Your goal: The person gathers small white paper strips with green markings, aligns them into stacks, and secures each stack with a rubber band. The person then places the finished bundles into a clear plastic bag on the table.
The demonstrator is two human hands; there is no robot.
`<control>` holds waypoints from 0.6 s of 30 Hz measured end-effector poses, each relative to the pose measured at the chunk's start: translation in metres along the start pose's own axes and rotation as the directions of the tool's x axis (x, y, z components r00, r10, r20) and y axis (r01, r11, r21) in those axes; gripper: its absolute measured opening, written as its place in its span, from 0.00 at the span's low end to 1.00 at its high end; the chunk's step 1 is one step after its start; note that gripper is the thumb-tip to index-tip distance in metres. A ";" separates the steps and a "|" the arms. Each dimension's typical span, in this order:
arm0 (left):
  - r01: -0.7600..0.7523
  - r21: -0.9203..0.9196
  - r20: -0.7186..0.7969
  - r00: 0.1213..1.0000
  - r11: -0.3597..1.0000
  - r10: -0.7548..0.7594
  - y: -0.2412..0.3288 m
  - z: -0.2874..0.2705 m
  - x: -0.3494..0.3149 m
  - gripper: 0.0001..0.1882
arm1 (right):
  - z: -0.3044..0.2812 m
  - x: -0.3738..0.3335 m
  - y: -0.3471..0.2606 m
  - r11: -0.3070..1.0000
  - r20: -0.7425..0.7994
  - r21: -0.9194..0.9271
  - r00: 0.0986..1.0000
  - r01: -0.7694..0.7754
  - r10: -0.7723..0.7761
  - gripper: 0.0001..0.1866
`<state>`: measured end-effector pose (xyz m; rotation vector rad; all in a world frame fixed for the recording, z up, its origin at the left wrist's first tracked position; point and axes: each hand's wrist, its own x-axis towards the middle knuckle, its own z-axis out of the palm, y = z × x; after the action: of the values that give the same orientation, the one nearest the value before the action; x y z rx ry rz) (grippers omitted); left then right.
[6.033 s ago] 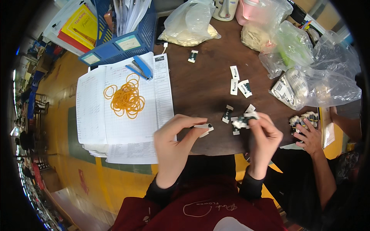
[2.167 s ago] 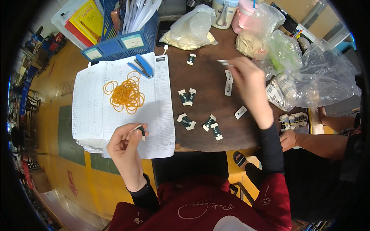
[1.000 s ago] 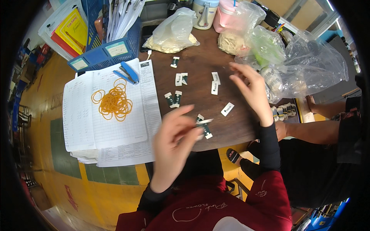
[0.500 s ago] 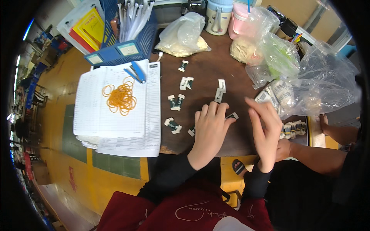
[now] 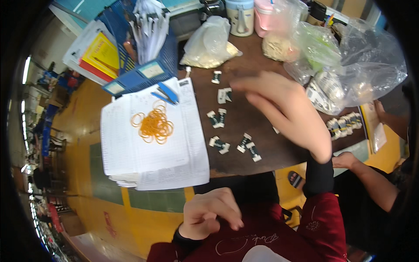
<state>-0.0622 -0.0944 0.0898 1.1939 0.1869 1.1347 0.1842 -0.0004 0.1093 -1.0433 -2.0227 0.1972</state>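
Several small black-and-white tagged pieces lie in pairs on the brown table (image 5: 257,52): one pair (image 5: 217,118) in the middle, another pair (image 5: 219,145) nearer me, a third pair (image 5: 248,146) beside it. My right hand (image 5: 286,115) stretches over the table, blurred, fingers apart and pointing left toward the pieces at the far side (image 5: 224,95); I see nothing in it. My left hand (image 5: 211,214) is off the table, down by my lap, its fingers curled in with nothing visible in them.
Orange rubber bands (image 5: 152,125) lie on a stack of printed sheets (image 5: 131,153) at the left. A blue basket (image 5: 144,65) with papers stands behind. Plastic bags (image 5: 349,56) crowd the back right. A co-worker's hand (image 5: 345,160) rests by a row of pieces (image 5: 345,124).
My left hand has drawn back from the pieces on the table to my lap. My right hand has swung up and left across the table.
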 end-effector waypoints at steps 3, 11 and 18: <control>0.122 -0.284 0.189 0.980 0.951 -0.070 0.003 0.039 0.023 0.29 | -0.043 -0.057 -0.047 0.876 0.402 0.412 0.913 -0.249 0.071 0.16; -0.209 -0.722 0.085 0.919 0.660 0.384 -0.046 0.104 0.045 0.25 | 0.066 -0.224 -0.059 0.741 0.897 -0.226 0.162 -0.633 0.412 0.22; -0.538 -0.532 0.231 0.651 0.654 0.723 -0.078 0.096 0.048 0.18 | 0.146 -0.234 -0.063 0.832 0.781 0.035 0.535 -0.554 0.323 0.19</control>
<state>0.0694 -0.1129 0.0885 1.0986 -0.8779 1.3959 0.1113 -0.1810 -0.0955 -1.4250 -2.2619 1.3763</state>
